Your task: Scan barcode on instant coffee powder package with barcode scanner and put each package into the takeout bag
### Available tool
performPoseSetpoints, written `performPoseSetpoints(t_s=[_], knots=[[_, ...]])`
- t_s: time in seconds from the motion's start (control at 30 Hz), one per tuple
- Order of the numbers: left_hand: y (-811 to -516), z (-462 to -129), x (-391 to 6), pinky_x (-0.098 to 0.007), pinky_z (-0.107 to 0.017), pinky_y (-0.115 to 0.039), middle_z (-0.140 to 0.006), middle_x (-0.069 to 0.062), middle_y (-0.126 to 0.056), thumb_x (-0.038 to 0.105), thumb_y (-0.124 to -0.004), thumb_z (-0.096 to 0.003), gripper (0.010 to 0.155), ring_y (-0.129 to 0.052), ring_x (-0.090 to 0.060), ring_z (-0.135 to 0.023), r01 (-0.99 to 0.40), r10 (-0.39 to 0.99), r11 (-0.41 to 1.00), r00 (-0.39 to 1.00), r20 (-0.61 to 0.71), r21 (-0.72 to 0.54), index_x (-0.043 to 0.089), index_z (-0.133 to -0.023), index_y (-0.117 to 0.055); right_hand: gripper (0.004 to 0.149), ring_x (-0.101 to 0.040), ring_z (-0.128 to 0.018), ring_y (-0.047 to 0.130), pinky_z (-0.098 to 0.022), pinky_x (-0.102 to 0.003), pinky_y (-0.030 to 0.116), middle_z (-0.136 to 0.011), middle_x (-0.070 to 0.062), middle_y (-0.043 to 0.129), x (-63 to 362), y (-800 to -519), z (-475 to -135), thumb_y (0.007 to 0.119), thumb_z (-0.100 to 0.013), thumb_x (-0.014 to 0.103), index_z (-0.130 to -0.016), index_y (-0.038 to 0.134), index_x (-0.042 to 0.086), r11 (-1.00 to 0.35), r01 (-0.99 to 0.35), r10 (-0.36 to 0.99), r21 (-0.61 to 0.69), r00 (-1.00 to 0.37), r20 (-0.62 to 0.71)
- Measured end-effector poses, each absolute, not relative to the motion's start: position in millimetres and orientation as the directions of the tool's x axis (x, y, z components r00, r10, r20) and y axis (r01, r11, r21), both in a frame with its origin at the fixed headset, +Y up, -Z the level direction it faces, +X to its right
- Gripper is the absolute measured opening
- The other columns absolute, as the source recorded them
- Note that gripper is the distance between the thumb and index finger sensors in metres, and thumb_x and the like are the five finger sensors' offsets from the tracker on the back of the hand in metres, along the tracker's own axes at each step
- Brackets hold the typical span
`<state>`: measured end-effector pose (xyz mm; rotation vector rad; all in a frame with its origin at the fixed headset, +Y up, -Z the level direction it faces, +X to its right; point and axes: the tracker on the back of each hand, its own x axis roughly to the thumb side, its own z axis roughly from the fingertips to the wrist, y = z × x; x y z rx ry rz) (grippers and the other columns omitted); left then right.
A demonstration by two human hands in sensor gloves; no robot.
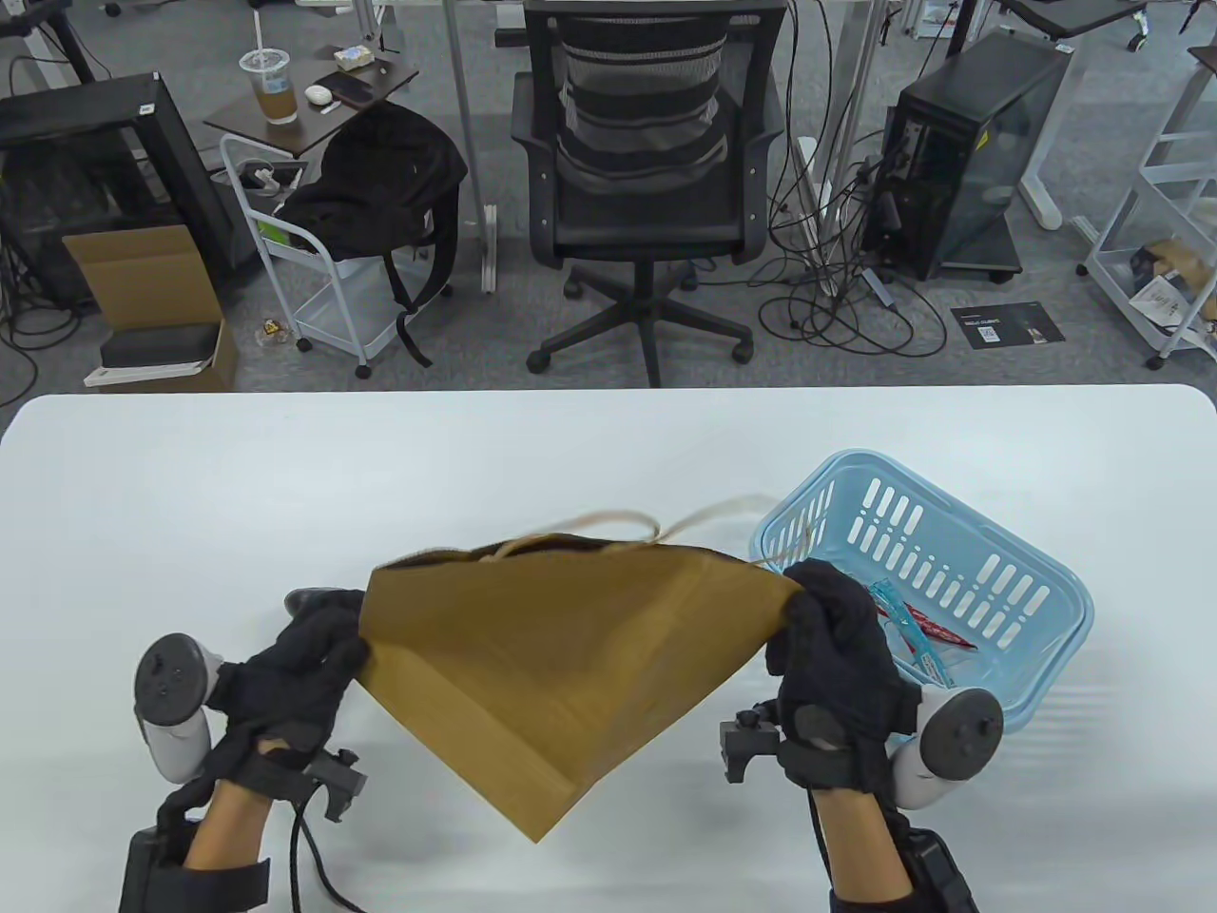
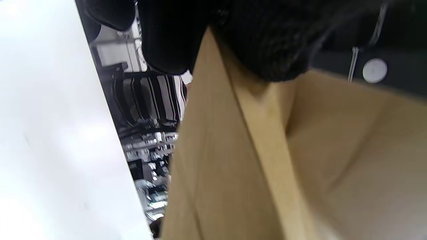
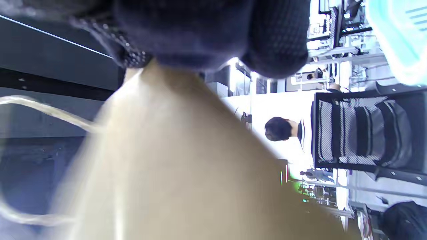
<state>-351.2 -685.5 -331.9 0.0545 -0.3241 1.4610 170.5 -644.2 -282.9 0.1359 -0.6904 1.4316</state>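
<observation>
— What do the hands hold now?

— My left hand pinches the left upper corner of the takeout bag, fingers curled on the paper. My right hand grips the right upper corner in the same way. The bag hangs between both hands above the table, its mouth away from me and one bottom corner pointing down.

— And the coffee packages?

— I see the packages lying in the blue basket, just behind my right hand. A dark object, maybe the scanner, lies beyond my left hand; I cannot tell.
</observation>
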Motion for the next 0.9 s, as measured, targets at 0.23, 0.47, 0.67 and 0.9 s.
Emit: performPoseSetpoints(t_s=[0.23,0.47,0.67,0.9], knots=[[-686,-332,-354,-0.056,-0.079,-0.054,-0.099,0.006,-0.076,0.041,-0.077,-0.0407,0.041,-0.078,-0.025,-0.096,-0.968,0.972,0.032,-0.027,0.233,-0.248,0.021,-0.074,-0.089,0.043,-0.003,-0.024,0.1,-0.044,-0.033,0.09,-0.065,0.001,0.101,168,-648,-285,0.079,-0.049,0.038,-0.091,0.08,0.029,0.071,-0.93,0.875,-0.361,-0.115,0.47],[-689,-327,-349,-0.057,-0.079,-0.053,-0.1,0.005,-0.073,0.041,-0.077,-0.0419,0.041,-0.075,-0.026,-0.097,-0.995,0.966,-0.025,-0.049,0.254,-0.096,0.021,-0.076,-0.087,0.075,-0.013,-0.056,0.094,-0.052,-0.037,0.081,-0.113,-0.016,0.051,147,-648,-282,0.081,-0.049,0.055,-0.112,0.045,0.033,-0.121,-0.922,0.861,-0.368,-0.282,0.423],[-685,-322,-337,-0.056,-0.08,-0.05,-0.103,0.006,-0.068,0.04,-0.075,-0.0428,0.041,-0.071,-0.025,-0.099,-0.992,0.947,0.127,0.121,0.297,0.0,0.023,-0.079,-0.082,0.073,-0.013,-0.046,0.098,-0.043,-0.036,0.086,-0.093,-0.008,0.079,121,-653,-282,0.083,-0.046,0.065,-0.104,0.061,0.027,-0.306,-0.898,0.856,-0.316,-0.405,0.321],[-688,-317,-319,-0.055,-0.08,-0.05,-0.104,0.006,-0.066,0.04,-0.074,-0.0429,0.041,-0.069,-0.025,-0.1,-0.975,0.916,0.219,0.222,0.335,0.047,0.023,-0.08,-0.081,0.071,-0.014,-0.041,0.104,-0.036,-0.035,0.091,-0.085,-0.011,0.085,102,-687,-293,0.089,-0.044,0.06,-0.098,0.067,0.021,-0.382,-0.892,0.906,-0.241,-0.413,0.093]])
